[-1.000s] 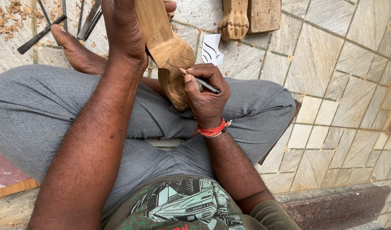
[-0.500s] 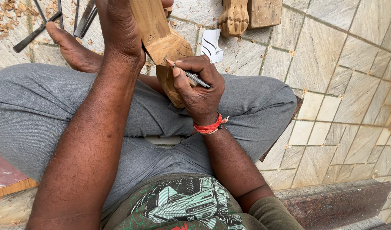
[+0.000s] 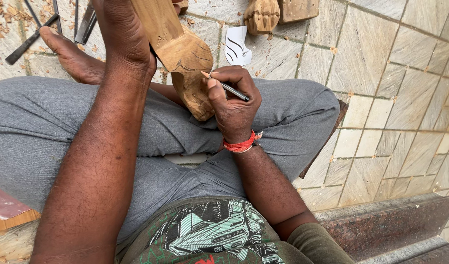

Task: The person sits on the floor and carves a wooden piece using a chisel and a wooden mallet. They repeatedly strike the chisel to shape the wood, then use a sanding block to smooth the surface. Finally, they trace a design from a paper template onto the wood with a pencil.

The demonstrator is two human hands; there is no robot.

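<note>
While the person sits cross-legged on the tiled floor (image 3: 381, 58), the left hand (image 3: 124, 36) clasps a long carved wooden piece (image 3: 185, 58) from above, its lower end resting by the lap. The right hand (image 3: 234, 102), wearing a red wrist thread (image 3: 240, 144), has its fingers (image 3: 215, 93) closed around a pencil (image 3: 227, 87) — tip touching the wood. Compared with a second ago, the pencil has swung upward and its point now sits higher on the carving — the left grip is unchanged. Metal chisels (image 3: 85, 22), a paper template (image 3: 238, 46) and another carved block (image 3: 262, 14) lie beyond the knees.
</note>
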